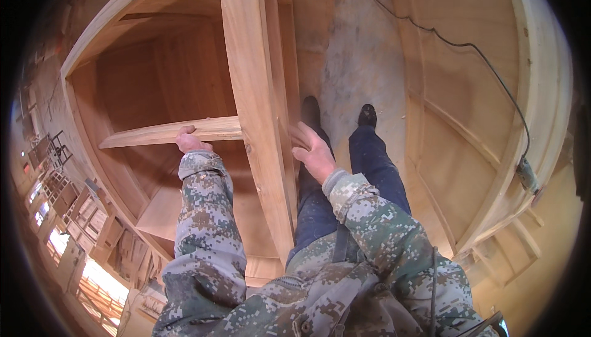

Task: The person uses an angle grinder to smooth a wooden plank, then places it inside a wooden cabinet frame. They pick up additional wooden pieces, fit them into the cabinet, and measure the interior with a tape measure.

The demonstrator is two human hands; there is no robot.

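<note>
My left hand [192, 141] is closed round a short wooden rail [135, 135], its fingers over the top edge. The rail spans the open wooden cabinet frame [83, 106] from its left side to a thick upright board [255, 97]. Where the rail's right end meets that board, they appear to touch. On the board's other side is my right hand [316, 155], fingers stretched out and held close to its side face. Whether those fingertips touch the wood I cannot tell. Nothing shows in that hand.
To the right stands another wooden frame [526, 47]. A corded tool [527, 175] rests on its edge, and a black cable [458, 44] runs back from it. My shoes are on the scuffed floor [363, 47] between the frames. Stacked wood pieces [111, 229] lie at far left.
</note>
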